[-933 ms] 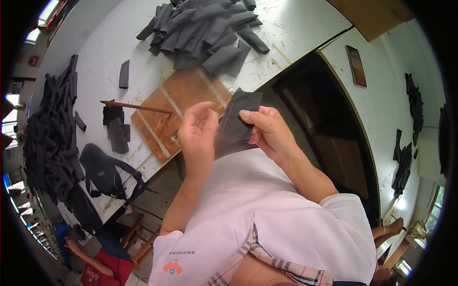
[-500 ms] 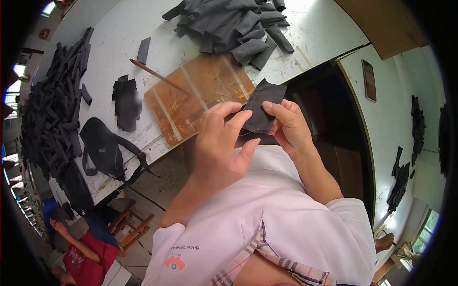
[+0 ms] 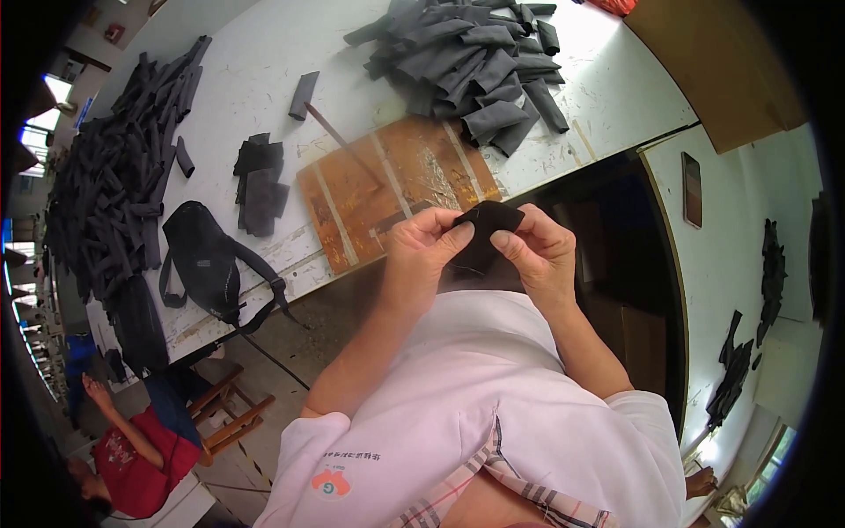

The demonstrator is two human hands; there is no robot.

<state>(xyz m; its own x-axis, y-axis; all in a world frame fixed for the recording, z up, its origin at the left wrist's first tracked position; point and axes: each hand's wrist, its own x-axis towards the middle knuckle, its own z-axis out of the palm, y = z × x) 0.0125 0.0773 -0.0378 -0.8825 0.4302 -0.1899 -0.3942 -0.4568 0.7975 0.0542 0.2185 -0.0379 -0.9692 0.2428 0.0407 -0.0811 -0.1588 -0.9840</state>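
Observation:
A small piece of black fabric [image 3: 482, 231] is stretched between my two hands, above my lap at the table's edge. My left hand [image 3: 428, 246] pinches its left side between thumb and fingers. On the other side, my right hand [image 3: 541, 251] grips it the same way, thumb on top. A loose thread hangs from the cloth's lower edge. Just beyond my hands lies a brown wooden board [image 3: 339, 211] with pale tape strips, and a thin pointed stick [image 3: 343, 145] rests across it.
Dark fabric pieces are heaped at the far side [image 3: 475, 66] and the left [image 3: 114, 176]. A smaller stack [image 3: 261, 189] and a black bag [image 3: 202, 264] lie on the white table [image 3: 238, 88]. At right are a phone [image 3: 692, 189] and a cardboard box [image 3: 713, 70]. A person in red [image 3: 145, 453] sits lower left.
My left hand, which was held apart with loose fingers, now grips the fabric's left side. The fabric has been turned and bent between both hands. The view has shifted slightly.

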